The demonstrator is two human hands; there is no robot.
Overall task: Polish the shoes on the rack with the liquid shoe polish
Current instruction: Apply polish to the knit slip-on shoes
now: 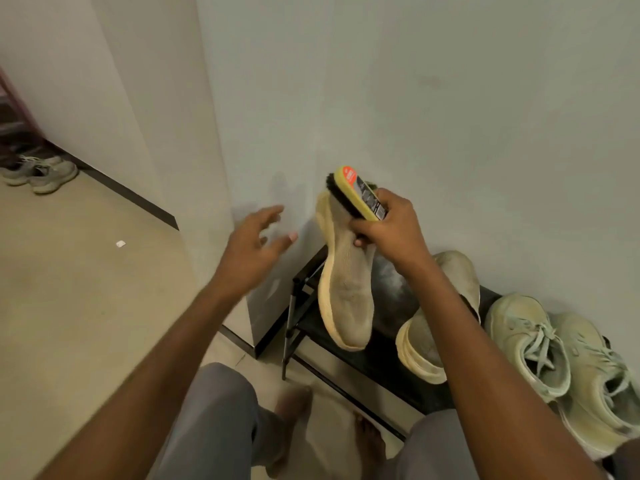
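Observation:
My right hand (388, 230) grips a yellow shoe brush (360, 195) with dark bristles and, together with it, a beige knit slip-on shoe (346, 289) that hangs with its toe pointing down over the black shoe rack (363, 358). The bristles lie against the shoe near its heel. My left hand (256, 244) hovers to the left of the shoe with spread fingers, holding nothing and a little blurred. The matching beige shoe (429, 341) lies on the rack, partly behind my right forearm. No polish bottle is in sight.
A pair of pale green lace-up sneakers (554, 358) sits on the rack at the right. Grey sneakers (41, 173) stand on the floor at the far left. A wall rises right behind the rack. My knees and bare feet (294, 427) are below, in front of the rack.

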